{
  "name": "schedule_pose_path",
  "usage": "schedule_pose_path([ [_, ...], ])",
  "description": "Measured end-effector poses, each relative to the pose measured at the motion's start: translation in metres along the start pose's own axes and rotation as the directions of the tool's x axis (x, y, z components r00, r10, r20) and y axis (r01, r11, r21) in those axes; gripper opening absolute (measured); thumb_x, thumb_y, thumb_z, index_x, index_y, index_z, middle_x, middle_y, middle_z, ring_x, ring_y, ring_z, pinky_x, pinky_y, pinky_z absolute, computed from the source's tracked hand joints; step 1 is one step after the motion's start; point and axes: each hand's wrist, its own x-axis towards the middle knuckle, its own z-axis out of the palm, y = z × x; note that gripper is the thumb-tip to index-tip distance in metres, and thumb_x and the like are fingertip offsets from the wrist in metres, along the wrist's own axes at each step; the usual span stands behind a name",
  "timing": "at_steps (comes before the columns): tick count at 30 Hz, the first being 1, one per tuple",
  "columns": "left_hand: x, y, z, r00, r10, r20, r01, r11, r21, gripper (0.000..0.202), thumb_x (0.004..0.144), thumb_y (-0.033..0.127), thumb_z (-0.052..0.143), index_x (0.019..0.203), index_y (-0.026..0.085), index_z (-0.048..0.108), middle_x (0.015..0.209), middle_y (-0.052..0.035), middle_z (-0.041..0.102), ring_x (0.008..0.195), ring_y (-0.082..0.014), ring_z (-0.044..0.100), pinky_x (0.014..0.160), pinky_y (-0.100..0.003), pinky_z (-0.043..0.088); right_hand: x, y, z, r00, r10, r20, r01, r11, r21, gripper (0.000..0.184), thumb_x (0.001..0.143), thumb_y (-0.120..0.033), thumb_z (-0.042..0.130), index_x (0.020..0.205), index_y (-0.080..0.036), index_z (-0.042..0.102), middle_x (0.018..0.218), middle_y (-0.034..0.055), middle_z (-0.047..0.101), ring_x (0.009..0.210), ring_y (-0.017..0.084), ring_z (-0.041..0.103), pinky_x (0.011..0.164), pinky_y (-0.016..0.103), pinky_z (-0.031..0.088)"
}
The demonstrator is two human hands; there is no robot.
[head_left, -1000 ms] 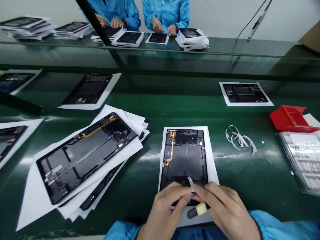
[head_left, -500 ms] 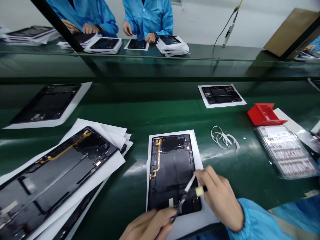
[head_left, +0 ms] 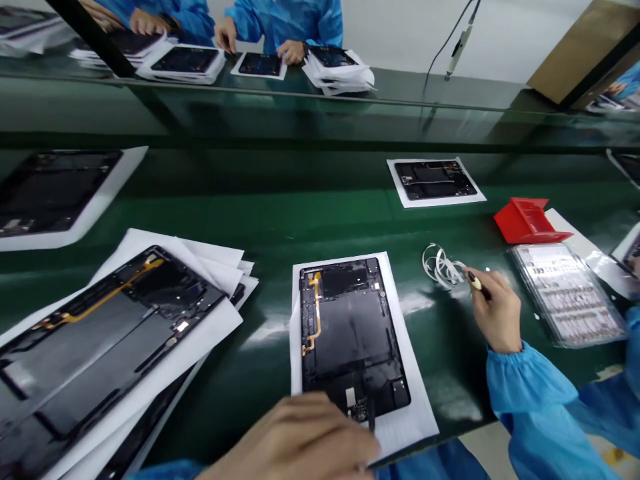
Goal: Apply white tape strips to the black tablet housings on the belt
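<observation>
A dark tablet back housing (head_left: 350, 327) with an orange flex cable (head_left: 317, 313) along its left side lies on white paper (head_left: 417, 413) in front of me. Over its lower edge is my left hand (head_left: 300, 443), fingers curled and pressed together; what they hold is hidden. A short dark strip (head_left: 371, 410) shows beside those fingertips. Off to the right, my right hand (head_left: 495, 307) is closed round a slim dark tool with a cream-coloured part (head_left: 476, 283). Its fingertips are at the loose coil of thin white strips (head_left: 443, 268) on the green bench.
Stacked housings with paper (head_left: 100, 333) lie at the left. Further housings sit at the back left (head_left: 55, 190) and back right (head_left: 435, 180). A red bin (head_left: 529, 223) and clear tray of small parts (head_left: 570, 293) stand right. Co-workers in blue sleeves (head_left: 293, 27) are behind the shelf.
My right hand has moved from the housing to the white coil on the right, and the white strip no longer shows over the housing. My left hand stays at the lower edge. The view has shifted slightly.
</observation>
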Motion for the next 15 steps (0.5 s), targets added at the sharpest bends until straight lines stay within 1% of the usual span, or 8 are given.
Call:
schedule_pose_path([
  [2, 0.019, -0.005, -0.015, 0.993, -0.009, -0.114, 0.016, 0.998, 0.056, 0.011, 0.095, 0.021, 0.059, 0.094, 0.022, 0.069, 0.078, -0.0008, 0.074, 0.064, -0.0154, 0.068, 0.063, -0.025, 0.054, -0.003, 0.008, -0.005, 1.000, -0.004, -0.025, 0.002, 0.997, -0.072, 0.034, 0.089, -0.022, 0.049, 0.115, -0.017, 0.070, 0.093, 0.0100, 0.068, 0.078, 0.023, 0.065, 0.071, 0.037, 0.052],
  [5, 0.041, -0.024, -0.025, 0.958, -0.048, -0.283, 0.051, 0.999, 0.005, 0.013, 0.093, 0.024, 0.063, 0.084, 0.019, 0.071, 0.076, -0.0022, 0.070, 0.064, -0.0133, 0.064, 0.060, -0.024, 0.050, -0.008, -0.018, -0.008, 0.996, 0.013, -0.091, -0.016, 0.999, -0.035, 0.035, 0.089, -0.023, 0.055, 0.121, -0.019, 0.068, 0.102, 0.0109, 0.069, 0.088, 0.025, 0.066, 0.079, 0.040, 0.052],
  [6, 0.046, -0.034, -0.025, 0.942, -0.091, -0.324, 0.086, 0.996, -0.028, 0.015, 0.092, 0.027, 0.065, 0.083, 0.019, 0.072, 0.076, -0.0025, 0.068, 0.065, -0.0131, 0.063, 0.060, -0.024, 0.050, -0.008, -0.034, -0.007, 0.999, 0.023, -0.037, -0.021, 0.998, 0.062, 0.035, 0.088, -0.022, 0.057, 0.121, -0.021, 0.068, 0.105, 0.0096, 0.070, 0.092, 0.025, 0.066, 0.084, 0.040, 0.052],
  [8, 0.054, -0.054, -0.021, 0.907, -0.182, -0.380, 0.167, 0.983, -0.070, 0.020, 0.090, 0.035, 0.068, 0.081, 0.019, 0.074, 0.076, -0.0024, 0.063, 0.067, -0.0133, 0.060, 0.061, -0.025, 0.049, -0.008, -0.072, -0.002, 0.976, -0.056, 0.209, -0.022, 0.935, 0.354, 0.034, 0.087, -0.022, 0.062, 0.120, -0.025, 0.068, 0.104, 0.0059, 0.072, 0.086, 0.021, 0.068, 0.080, 0.035, 0.055],
  [10, 0.060, -0.071, -0.017, 0.881, -0.253, -0.400, 0.232, 0.967, -0.102, 0.024, 0.088, 0.041, 0.068, 0.079, 0.020, 0.075, 0.075, -0.0017, 0.060, 0.067, -0.0130, 0.058, 0.061, -0.025, 0.047, -0.006, -0.107, 0.008, 0.883, -0.118, 0.453, -0.153, 0.842, 0.518, 0.043, 0.083, -0.020, 0.066, 0.125, -0.027, 0.063, 0.105, 0.0040, 0.073, 0.069, 0.016, 0.067, 0.065, 0.029, 0.057],
  [11, 0.063, -0.077, -0.015, 0.871, -0.285, -0.401, 0.257, 0.959, -0.123, 0.026, 0.088, 0.043, 0.068, 0.079, 0.020, 0.075, 0.075, -0.0014, 0.060, 0.066, -0.0126, 0.058, 0.061, -0.025, 0.047, -0.004, -0.120, 0.015, 0.825, -0.149, 0.546, -0.229, 0.794, 0.563, 0.048, 0.082, -0.018, 0.066, 0.128, -0.028, 0.060, 0.104, 0.0030, 0.073, 0.067, 0.015, 0.067, 0.065, 0.028, 0.057],
  [13, 0.068, -0.086, -0.014, 0.859, -0.324, -0.395, 0.279, 0.945, -0.169, 0.028, 0.087, 0.046, 0.067, 0.077, 0.021, 0.075, 0.074, -0.0009, 0.061, 0.064, -0.0121, 0.056, 0.061, -0.024, 0.047, 0.001, -0.136, 0.030, 0.751, -0.163, 0.639, -0.361, 0.710, 0.605, 0.051, 0.081, -0.019, 0.068, 0.129, -0.028, 0.057, 0.098, 0.0012, 0.074, 0.068, 0.014, 0.069, 0.067, 0.027, 0.057],
  [15, 0.068, -0.089, -0.013, 0.852, -0.342, -0.397, 0.286, 0.938, -0.193, 0.030, 0.086, 0.050, 0.067, 0.081, 0.021, 0.074, 0.074, -0.0009, 0.061, 0.066, -0.0129, 0.056, 0.063, -0.025, 0.047, 0.006, -0.140, 0.043, 0.729, -0.138, 0.670, -0.452, 0.639, 0.623, 0.042, 0.080, -0.022, 0.070, 0.120, -0.024, 0.059, 0.086, -0.0002, 0.074, 0.069, 0.014, 0.069, 0.067, 0.026, 0.056],
])
